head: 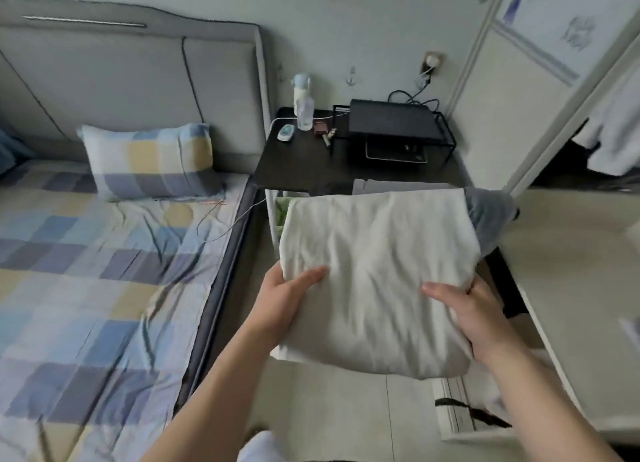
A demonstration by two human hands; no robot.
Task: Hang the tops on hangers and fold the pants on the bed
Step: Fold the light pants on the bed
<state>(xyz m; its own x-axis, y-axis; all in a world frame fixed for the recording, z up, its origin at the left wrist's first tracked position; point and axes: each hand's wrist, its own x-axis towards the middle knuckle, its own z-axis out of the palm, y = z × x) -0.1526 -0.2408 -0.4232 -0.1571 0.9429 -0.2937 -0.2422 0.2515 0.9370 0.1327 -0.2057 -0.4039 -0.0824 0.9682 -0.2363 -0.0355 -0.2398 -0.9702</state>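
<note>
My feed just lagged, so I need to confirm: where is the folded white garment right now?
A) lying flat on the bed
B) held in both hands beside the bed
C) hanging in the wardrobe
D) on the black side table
B: the left hand and right hand each grip a near corner of the folded white garment, which is held to the right of the bed, not on it.

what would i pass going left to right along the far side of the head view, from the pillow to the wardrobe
pillow → small white device → clear bottle → black box on the wire rack → wardrobe door
</note>
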